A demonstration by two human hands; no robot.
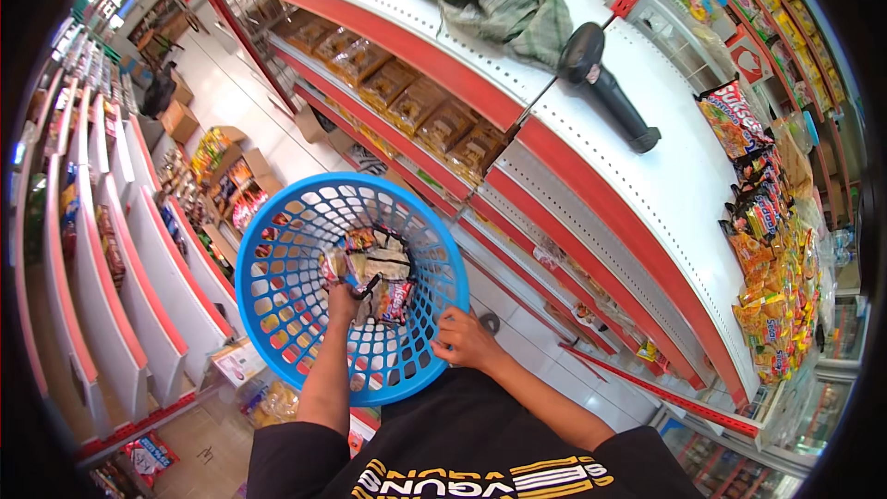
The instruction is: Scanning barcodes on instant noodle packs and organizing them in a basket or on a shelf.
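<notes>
A round blue plastic laundry-type basket (258, 353) with latticed walls is before my body, its mouth facing up towards me. Several instant noodle packets (395, 301) lie at its bottom, together with beige and dark wrapped packs. My left hand (343, 301) reaches deep inside, down among those packets at the left. Its fingers are partly hidden, so whether it grips one is unclear. On the basket's right rim, my right hand (461, 338) holds the edge with curled fingers.
A white shelf top (665, 201) with red edging carries a barcode scanner (610, 86), a green checked cloth (502, 10) and piled noodle packets (769, 277). Brown packs (416, 104) fill a lower shelf. White shelves (163, 277) stand left; cardboard boxes (242, 177) with snacks sit on the tiled floor.
</notes>
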